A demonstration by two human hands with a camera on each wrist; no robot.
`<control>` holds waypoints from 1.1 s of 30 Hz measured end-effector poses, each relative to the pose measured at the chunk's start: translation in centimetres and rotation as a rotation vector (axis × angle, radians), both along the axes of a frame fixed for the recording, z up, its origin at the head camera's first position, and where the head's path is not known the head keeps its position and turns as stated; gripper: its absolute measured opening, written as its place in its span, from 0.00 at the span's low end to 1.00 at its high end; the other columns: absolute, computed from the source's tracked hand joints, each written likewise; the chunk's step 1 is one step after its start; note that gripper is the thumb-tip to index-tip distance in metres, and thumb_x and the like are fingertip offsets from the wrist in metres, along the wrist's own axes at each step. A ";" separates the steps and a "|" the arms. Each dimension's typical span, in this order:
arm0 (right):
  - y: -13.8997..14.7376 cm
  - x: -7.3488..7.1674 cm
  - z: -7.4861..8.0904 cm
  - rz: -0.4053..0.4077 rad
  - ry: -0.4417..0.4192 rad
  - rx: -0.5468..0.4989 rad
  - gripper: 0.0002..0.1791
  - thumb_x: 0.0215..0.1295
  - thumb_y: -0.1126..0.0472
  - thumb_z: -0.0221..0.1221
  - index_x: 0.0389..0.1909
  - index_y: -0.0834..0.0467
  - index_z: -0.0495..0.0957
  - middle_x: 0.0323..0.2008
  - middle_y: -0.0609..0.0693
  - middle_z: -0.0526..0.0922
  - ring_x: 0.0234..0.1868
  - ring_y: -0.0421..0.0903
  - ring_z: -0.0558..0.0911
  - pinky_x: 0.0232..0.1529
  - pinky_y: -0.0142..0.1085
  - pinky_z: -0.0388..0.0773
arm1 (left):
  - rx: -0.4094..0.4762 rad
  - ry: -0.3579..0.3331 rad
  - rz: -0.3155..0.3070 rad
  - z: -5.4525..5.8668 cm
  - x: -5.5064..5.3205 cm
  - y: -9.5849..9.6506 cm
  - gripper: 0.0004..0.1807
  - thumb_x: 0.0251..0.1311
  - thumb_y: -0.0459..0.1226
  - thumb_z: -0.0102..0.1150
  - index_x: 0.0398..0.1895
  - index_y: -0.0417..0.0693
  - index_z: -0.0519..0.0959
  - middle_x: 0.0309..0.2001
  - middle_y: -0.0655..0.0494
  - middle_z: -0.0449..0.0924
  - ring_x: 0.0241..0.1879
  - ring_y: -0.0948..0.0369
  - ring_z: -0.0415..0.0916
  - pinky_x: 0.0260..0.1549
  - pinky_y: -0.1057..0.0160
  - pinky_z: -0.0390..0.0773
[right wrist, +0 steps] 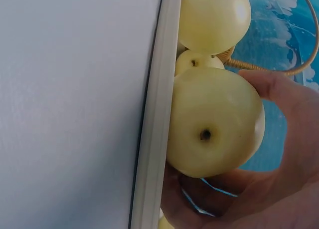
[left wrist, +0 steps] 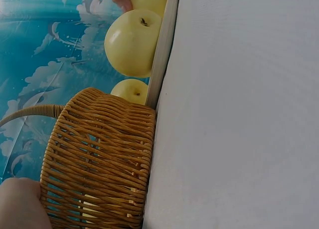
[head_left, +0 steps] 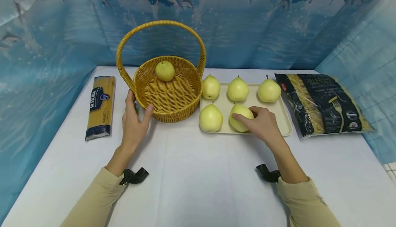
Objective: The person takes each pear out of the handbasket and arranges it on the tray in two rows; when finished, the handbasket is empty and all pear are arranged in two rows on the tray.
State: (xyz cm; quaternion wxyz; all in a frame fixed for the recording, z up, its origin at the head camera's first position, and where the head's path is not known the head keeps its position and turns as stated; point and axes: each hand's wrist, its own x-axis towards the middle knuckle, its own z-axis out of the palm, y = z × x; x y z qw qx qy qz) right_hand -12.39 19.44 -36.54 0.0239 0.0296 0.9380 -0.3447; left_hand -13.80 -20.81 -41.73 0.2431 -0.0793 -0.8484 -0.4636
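A yellow wicker basket [head_left: 173, 117] with a tall arched handle stands at the centre left, with one pear [head_left: 165, 71] inside. My left hand [head_left: 133, 125] rests against the basket's near left side, thumb apart from the fingers; in the left wrist view a part of it touches the weave. To the right, my right hand [head_left: 263, 123] holds a pale yellow-green pear [right wrist: 214, 124] at the front of a cream tray [head_left: 286, 125], thumb on one side and fingers on the other. Another front pear [head_left: 211, 118] sits to its left on the tray.
Three more pears, left [head_left: 211, 86], middle [head_left: 238, 88] and right [head_left: 269, 90], line the tray's back. A spaghetti pack [head_left: 100, 108] lies left of the basket. A dark pasta bag [head_left: 321, 105] lies right of the tray. A dolphin-print curtain [head_left: 247, 31] hangs behind the white table.
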 end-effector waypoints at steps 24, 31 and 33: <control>0.8 -0.2 0.3 0.049 -0.055 -0.091 0.34 0.77 0.35 0.51 0.61 0.60 0.82 0.56 0.61 0.85 0.53 0.55 0.79 0.48 0.43 0.73 | -0.005 -0.003 0.014 0.0 0.1 0.2 0.46 0.75 0.46 0.58 0.87 0.48 0.46 0.83 0.45 0.55 0.82 0.52 0.54 0.78 0.42 0.61; 0.9 -0.2 0.3 0.024 -0.040 -0.089 0.31 0.80 0.41 0.44 0.62 0.60 0.83 0.56 0.60 0.85 0.52 0.56 0.77 0.49 0.43 0.71 | -0.008 0.003 0.012 0.0 0.1 0.2 0.46 0.75 0.46 0.58 0.87 0.48 0.45 0.83 0.44 0.55 0.82 0.51 0.54 0.77 0.41 0.62; 0.9 -0.2 0.3 0.024 -0.032 -0.082 0.32 0.80 0.40 0.43 0.62 0.60 0.83 0.54 0.60 0.85 0.50 0.56 0.77 0.48 0.43 0.71 | -0.008 0.004 0.011 0.0 0.0 0.2 0.46 0.75 0.46 0.58 0.87 0.48 0.45 0.83 0.45 0.55 0.82 0.51 0.54 0.77 0.41 0.62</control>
